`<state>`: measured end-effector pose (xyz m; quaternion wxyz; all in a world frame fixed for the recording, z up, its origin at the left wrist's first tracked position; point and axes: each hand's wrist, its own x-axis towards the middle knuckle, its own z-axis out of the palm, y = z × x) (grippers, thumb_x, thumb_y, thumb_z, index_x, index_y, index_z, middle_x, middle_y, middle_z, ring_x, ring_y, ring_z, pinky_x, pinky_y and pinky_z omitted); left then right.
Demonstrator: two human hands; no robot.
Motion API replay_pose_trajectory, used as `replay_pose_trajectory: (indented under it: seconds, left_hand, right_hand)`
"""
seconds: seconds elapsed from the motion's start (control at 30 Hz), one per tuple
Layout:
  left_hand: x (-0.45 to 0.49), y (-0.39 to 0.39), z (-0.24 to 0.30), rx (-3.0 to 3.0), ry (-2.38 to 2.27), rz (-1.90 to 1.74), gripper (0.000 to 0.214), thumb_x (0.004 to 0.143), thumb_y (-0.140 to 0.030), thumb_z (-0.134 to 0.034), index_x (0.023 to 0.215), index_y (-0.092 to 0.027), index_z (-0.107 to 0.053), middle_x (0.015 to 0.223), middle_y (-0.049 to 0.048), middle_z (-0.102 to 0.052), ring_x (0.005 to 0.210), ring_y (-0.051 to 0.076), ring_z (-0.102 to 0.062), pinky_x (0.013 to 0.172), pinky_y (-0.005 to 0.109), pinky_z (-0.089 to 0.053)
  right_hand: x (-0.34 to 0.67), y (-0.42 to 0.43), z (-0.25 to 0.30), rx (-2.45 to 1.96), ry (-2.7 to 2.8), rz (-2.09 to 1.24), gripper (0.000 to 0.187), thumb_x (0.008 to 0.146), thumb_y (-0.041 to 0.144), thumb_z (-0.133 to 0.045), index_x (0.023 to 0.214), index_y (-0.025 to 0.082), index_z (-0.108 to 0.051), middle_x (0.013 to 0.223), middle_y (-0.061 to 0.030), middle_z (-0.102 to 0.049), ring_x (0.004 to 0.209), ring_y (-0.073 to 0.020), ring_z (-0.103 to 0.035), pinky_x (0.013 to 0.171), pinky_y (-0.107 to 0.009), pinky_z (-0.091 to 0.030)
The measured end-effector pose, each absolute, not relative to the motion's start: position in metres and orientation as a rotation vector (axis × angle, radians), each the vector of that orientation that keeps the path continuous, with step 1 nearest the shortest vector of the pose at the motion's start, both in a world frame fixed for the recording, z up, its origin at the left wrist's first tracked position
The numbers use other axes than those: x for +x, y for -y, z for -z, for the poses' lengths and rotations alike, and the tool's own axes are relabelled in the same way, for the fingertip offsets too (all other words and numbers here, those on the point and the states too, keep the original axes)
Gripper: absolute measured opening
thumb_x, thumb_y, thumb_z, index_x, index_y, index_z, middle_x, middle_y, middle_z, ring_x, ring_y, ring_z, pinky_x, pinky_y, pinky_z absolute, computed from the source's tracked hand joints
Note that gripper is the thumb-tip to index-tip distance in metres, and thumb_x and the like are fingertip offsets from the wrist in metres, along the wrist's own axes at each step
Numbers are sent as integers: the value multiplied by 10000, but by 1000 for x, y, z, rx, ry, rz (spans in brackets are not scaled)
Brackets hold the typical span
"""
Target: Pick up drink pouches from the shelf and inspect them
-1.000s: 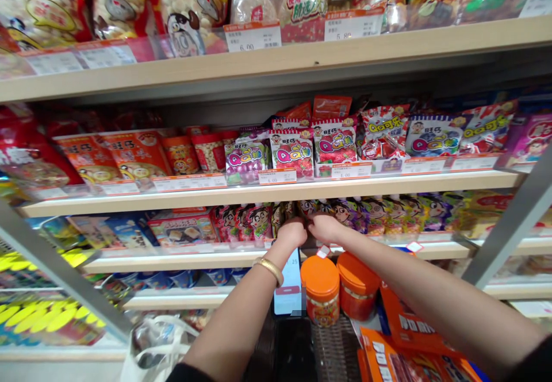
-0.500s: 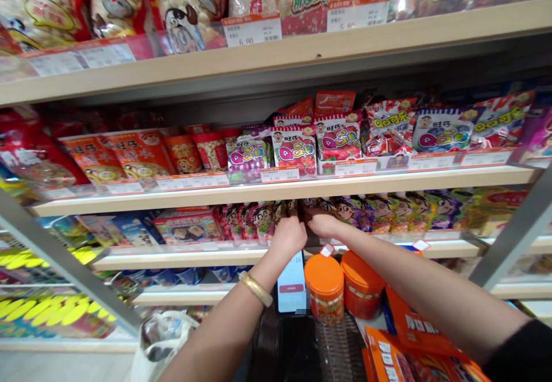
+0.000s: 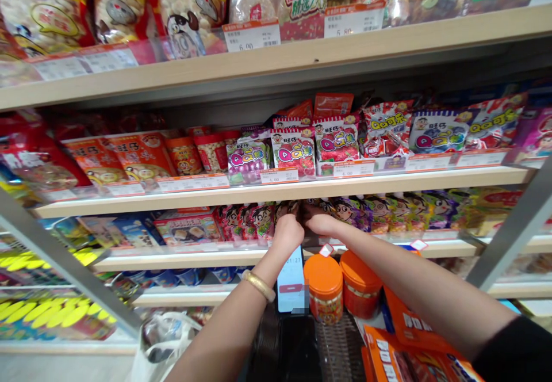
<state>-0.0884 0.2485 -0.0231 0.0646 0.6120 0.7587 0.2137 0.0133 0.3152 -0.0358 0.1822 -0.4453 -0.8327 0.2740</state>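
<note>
Both my hands reach into the third shelf (image 3: 267, 253) among small candy packets (image 3: 252, 221). My left hand (image 3: 288, 231), with a gold bracelet (image 3: 259, 285) on the wrist, is curled closed on packets at the row's middle. My right hand (image 3: 319, 221) lies just to its right, fingers bent into the same packets (image 3: 345, 209). What exactly each hand grips is hidden by the knuckles. Below my arms a cart holds two orange-lidded jars (image 3: 325, 287) and orange boxes (image 3: 409, 327).
A phone (image 3: 290, 281) stands upright at the cart's front. Shelves above carry gummy bags (image 3: 293, 151) with price tags (image 3: 273, 175) and large snack bags (image 3: 190, 8). Grey metal struts (image 3: 64, 261) slant at left and right. A white plastic bag (image 3: 159, 342) hangs at the lower left.
My hands have pushed slightly deeper and higher into the packet row. The view has shifted a little; the cart contents stay put.
</note>
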Motion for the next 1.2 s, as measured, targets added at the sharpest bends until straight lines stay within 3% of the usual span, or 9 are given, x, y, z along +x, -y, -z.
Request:
replay_pose_trajectory:
  seconds: [0.13,0.37,0.67,0.87,1.03,1.2]
  left_hand:
    - [-94,-234,29,1875,-2268,-723,352,802,-35,-408,950,-103,-720,961,164,-689,962,245,-662,872,292,-496]
    - [-102,-219,41,1932,-2136,-944,427,853,-23,-374,1135,-143,-670,1133,104,-631,1048,168,-634,949,238,-474]
    - [-106,-215,55,2080,-1776,-1310,438,812,22,-378,1065,-148,-693,1244,92,-607,1174,159,-568,1047,279,-426]
    - [-102,-196,38,2285,-1621,-1421,432,838,-33,-352,1094,-184,-666,1249,80,-607,1195,152,-546,1043,278,-431]
    - [-84,-174,17,2337,-1598,-1589,379,872,-111,-398,1125,-209,-662,1238,78,-616,1182,179,-555,1045,302,-430]
    - [-56,-161,-3,2141,-1400,-1782,288,881,-194,-486,1075,-218,-698,1149,66,-650,1092,176,-600,999,294,-467]
  right_hand:
    - [16,-310,37,-1332,2303,-768,430,796,118,-606,1220,149,-540,1113,-111,-677,939,-203,-654,769,-261,-483]
    - [23,-305,44,-1357,2223,-761,363,786,140,-583,1149,151,-581,1026,-84,-717,894,-193,-667,735,-231,-464]
    - [40,-293,42,-1199,2137,-778,262,799,115,-553,1043,141,-644,972,-92,-735,938,-201,-677,831,-272,-490]
    - [59,-273,26,-988,2073,-806,313,810,112,-511,1096,179,-619,1005,-65,-725,937,-175,-681,867,-304,-511]
    - [85,-249,5,-803,2006,-733,232,748,230,-631,975,182,-637,923,-42,-718,869,-190,-660,860,-331,-503]
    - [111,-225,2,-694,1893,-1067,372,703,318,-686,1032,167,-603,977,-48,-704,869,-193,-649,826,-339,-514]
